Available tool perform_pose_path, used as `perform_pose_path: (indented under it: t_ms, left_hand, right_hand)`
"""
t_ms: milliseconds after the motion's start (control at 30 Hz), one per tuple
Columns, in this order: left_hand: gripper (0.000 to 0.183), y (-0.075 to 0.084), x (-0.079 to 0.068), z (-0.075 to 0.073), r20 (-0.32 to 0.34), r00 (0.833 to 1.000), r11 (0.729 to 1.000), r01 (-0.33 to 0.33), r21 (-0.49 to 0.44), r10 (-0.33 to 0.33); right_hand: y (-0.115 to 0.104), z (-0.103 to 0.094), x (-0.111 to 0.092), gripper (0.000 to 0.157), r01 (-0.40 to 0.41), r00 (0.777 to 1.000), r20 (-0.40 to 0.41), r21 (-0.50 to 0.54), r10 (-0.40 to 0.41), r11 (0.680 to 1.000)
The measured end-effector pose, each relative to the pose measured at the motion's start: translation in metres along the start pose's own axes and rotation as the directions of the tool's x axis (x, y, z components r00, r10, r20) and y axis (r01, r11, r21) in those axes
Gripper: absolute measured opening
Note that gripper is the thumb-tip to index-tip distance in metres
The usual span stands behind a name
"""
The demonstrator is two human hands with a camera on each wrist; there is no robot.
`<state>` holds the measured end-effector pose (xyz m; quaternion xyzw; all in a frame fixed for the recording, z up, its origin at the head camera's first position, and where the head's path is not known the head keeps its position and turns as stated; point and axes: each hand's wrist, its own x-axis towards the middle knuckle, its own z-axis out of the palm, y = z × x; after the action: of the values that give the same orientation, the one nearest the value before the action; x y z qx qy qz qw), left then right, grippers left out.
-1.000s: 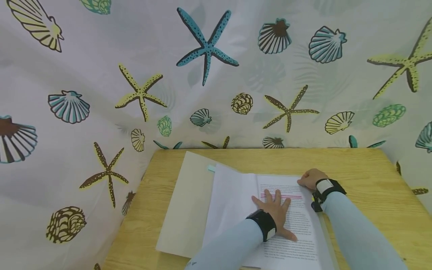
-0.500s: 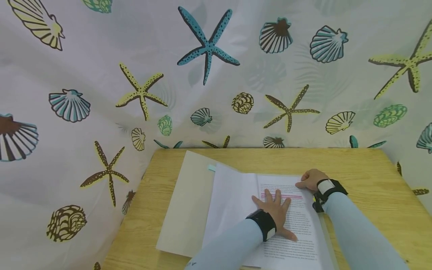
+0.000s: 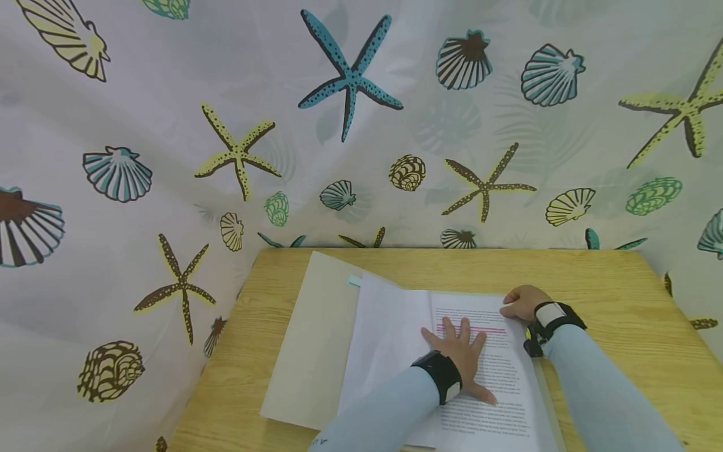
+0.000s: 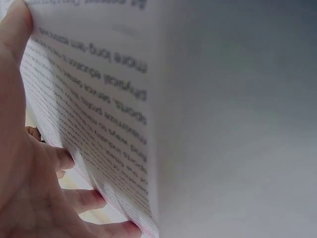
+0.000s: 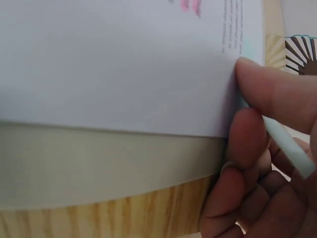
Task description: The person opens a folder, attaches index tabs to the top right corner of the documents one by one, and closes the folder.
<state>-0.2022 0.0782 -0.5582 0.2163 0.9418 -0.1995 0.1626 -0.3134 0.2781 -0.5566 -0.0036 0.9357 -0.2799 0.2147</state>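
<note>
My left hand [image 3: 456, 358] lies on a printed page [image 3: 503, 376] with its fingers spread. Pink lines mark some of the text near its fingertips. At the page's upper right corner, my right hand [image 3: 526, 302] pinches the paper between thumb and forefinger. The right wrist view shows the thumb [image 5: 277, 89] on top of the sheet and a pale mint strip [image 5: 290, 148] running between the fingers; what the strip belongs to cannot be told. To the left, a blank white sheet [image 3: 390, 339] is turned over onto the open cream folder cover [image 3: 316, 339].
The papers and folder lie on a wooden table [image 3: 621, 295]. A small mint tab [image 3: 354, 281] sticks out at the top of the turned sheets. Behind and to the left hangs a white cloth [image 3: 271, 63] printed with shells and starfish.
My right hand has shifted slightly to the right at the page corner, still pinching the paper. The left hand stays in the same place on the page.
</note>
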Motion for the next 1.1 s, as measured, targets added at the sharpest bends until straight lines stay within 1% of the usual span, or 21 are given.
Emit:
perform_pose_path:
  t_ms: [100,167,333,467,633,800,900,1000,1100]
  left_hand:
    - [0.125,-0.001,0.000,0.001,0.002,1.000,1.000,-0.003,0.001,0.003]
    - [0.125,-0.001,-0.001,0.000,0.005,1.000,1.000,-0.007,0.001,0.007]
    - [0.125,-0.003,-0.005,-0.004,0.014,1.000,1.000,-0.020,-0.008,0.020]
    - [0.124,-0.004,-0.008,-0.007,0.016,1.000,0.999,-0.024,-0.023,0.024]
    - [0.123,-0.006,-0.011,-0.009,0.014,1.000,0.999,-0.022,-0.026,0.023]
    - [0.122,-0.007,-0.015,-0.011,0.009,1.000,0.999,-0.029,-0.019,0.029]
    - [0.122,-0.007,-0.013,-0.010,0.006,1.000,0.999,-0.030,-0.015,0.030]
    - [0.122,-0.005,-0.009,-0.007,0.011,1.000,1.000,-0.023,-0.008,0.023]
    - [0.123,-0.004,-0.006,-0.006,0.016,1.000,1.000,-0.021,-0.004,0.021]
  right_hand:
    - [0.000,0.000,-0.001,0.030,0.001,1.000,0.002,0.017,-0.001,1.000]
    - [-0.001,0.000,-0.003,0.031,-0.015,1.000,-0.004,0.025,0.015,1.000]
    - [-0.010,0.002,-0.010,0.035,-0.045,0.998,-0.045,0.006,0.045,0.999]
    - [-0.014,0.003,-0.012,0.028,-0.049,0.996,-0.072,-0.018,0.048,0.999]
    - [-0.016,0.003,-0.011,0.023,-0.055,0.996,-0.075,-0.024,0.053,0.998]
    - [-0.016,0.004,-0.010,0.029,-0.072,0.995,-0.076,-0.020,0.070,0.997]
    - [-0.015,0.005,-0.010,0.031,-0.081,0.994,-0.073,-0.018,0.079,0.997]
    - [-0.012,0.004,-0.009,0.028,-0.067,0.996,-0.059,0.002,0.067,0.998]
    - [-0.008,0.005,-0.006,0.030,-0.051,0.997,-0.049,0.020,0.052,0.998]
